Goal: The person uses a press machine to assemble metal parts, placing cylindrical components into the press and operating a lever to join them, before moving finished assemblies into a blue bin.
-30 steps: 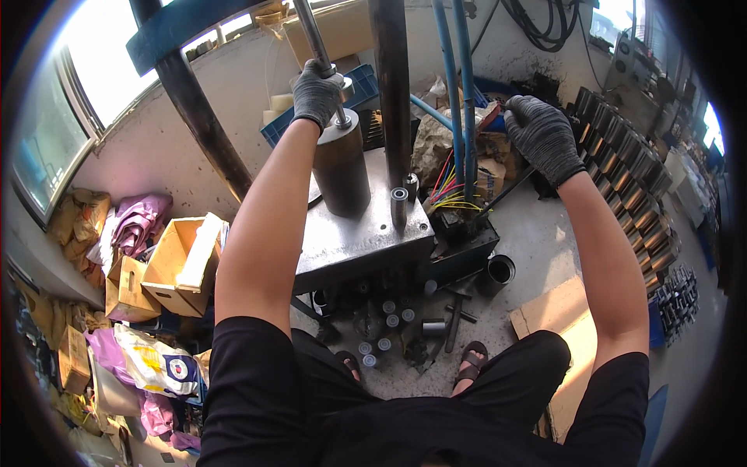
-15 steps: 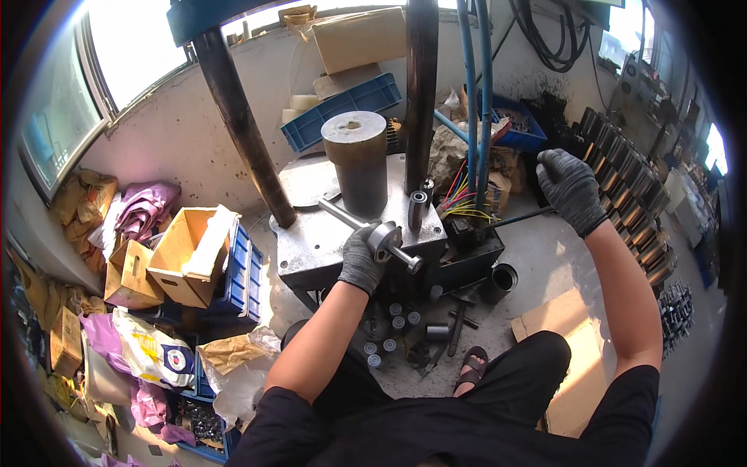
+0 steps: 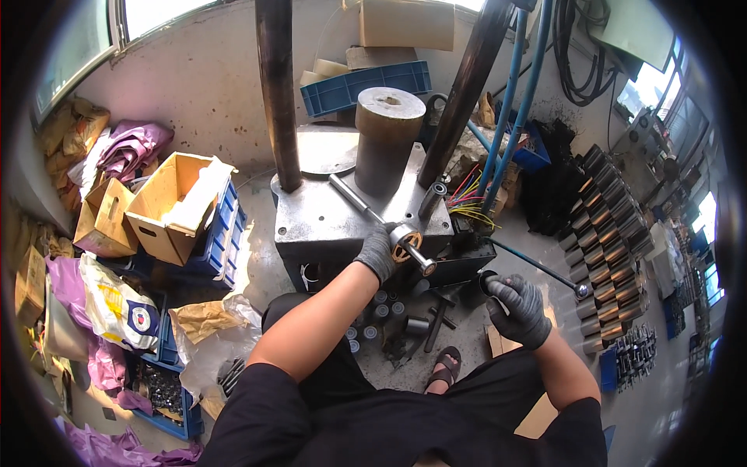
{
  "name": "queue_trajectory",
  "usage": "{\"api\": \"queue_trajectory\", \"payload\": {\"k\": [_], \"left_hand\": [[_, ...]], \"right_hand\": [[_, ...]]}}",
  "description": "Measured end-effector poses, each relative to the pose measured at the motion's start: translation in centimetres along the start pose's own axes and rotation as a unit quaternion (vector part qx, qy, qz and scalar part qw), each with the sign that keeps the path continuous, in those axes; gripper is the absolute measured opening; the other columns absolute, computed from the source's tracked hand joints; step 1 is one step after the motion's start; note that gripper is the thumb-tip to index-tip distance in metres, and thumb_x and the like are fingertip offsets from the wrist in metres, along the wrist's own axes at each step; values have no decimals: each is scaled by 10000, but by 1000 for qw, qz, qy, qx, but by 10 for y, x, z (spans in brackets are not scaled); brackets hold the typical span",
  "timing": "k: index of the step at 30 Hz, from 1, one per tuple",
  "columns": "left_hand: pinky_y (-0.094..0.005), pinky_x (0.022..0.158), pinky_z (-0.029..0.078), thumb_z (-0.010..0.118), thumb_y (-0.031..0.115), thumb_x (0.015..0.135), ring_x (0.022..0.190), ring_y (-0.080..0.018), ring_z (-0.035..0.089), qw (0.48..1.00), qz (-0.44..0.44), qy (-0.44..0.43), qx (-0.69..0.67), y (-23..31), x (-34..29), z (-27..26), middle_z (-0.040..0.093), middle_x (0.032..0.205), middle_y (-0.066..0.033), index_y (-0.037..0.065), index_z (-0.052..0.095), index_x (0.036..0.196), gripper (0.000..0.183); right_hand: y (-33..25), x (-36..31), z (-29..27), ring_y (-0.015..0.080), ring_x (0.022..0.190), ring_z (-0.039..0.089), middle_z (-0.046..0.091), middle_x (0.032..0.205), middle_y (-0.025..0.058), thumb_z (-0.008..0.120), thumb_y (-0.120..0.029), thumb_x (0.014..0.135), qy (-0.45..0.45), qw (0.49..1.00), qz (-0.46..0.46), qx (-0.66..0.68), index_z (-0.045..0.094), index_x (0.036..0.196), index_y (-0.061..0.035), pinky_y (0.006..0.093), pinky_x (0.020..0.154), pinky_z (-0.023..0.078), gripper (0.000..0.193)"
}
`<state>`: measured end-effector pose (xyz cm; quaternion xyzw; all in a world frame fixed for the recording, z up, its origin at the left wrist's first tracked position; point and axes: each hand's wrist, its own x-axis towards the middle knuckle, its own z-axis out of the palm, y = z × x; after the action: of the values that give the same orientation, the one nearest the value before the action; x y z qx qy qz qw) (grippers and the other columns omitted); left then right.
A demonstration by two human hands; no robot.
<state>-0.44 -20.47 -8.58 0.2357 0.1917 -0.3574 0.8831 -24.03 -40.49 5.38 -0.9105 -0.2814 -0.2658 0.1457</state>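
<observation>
My gloved left hand [image 3: 379,253] is closed around a steel rod [image 3: 352,194] beside its round collar [image 3: 405,237]. Copper-coloured openings show in the collar's face, and a narrower end with a round tip sticks out toward the lower right. The rod slants over the front of the metal press table [image 3: 311,222], near a thick upright steel cylinder [image 3: 389,148]. My gloved right hand [image 3: 520,313] hovers on the right, beside a dark hollow tube [image 3: 482,286] on the floor. Its fingers are loosely bent and apart, with nothing visible in them.
A black lever [image 3: 537,263] with a ball end juts out right of the press. A small steel sleeve [image 3: 433,201] stands at the table's right corner. Several capped cylinders [image 3: 381,310] stand on the floor below. Wooden boxes [image 3: 167,206] lie left; stacked metal tubes [image 3: 603,241] stand right.
My right hand has come down and inward from beside the lever, which now slopes downward with its ball end visible. My left hand still grips the rod. The view has shifted.
</observation>
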Motion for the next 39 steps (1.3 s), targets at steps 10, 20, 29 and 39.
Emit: {"api": "queue_trajectory", "payload": {"k": [10,20,29,39], "left_hand": [[-551,1009,528,555,258,959,1080,-381,662,985,-171,-21,-10,-73,-64,-20,669,1165,-222,-2,554,1239,382],[-370,756,545,585,440,1003,881,-234,655,970,-10,74,230,-67,-56,-22,692,1100,-141,84,525,1302,469],[-337,972,531,541,291,1049,1032,-173,678,866,62,-161,468,-89,-4,-7,715,1131,-84,31,653,1238,341],[-323,968,527,424,437,1090,1038,-160,670,860,-163,-203,439,-105,5,-6,716,1136,-66,45,676,1237,489]], "right_hand": [[-6,-11,82,334,746,651,628,790,127,707,-333,882,-202,968,134,71,655,1115,-91,457,661,533,340],[37,-7,85,303,746,678,659,805,100,724,-327,847,-114,975,191,28,672,982,-102,426,639,538,267],[45,-14,83,328,768,699,696,795,115,733,-405,817,-234,930,282,38,691,939,-97,444,691,556,335],[59,-20,89,360,879,706,727,916,148,718,-502,870,-255,914,301,91,687,1076,-83,457,771,552,468]]}}
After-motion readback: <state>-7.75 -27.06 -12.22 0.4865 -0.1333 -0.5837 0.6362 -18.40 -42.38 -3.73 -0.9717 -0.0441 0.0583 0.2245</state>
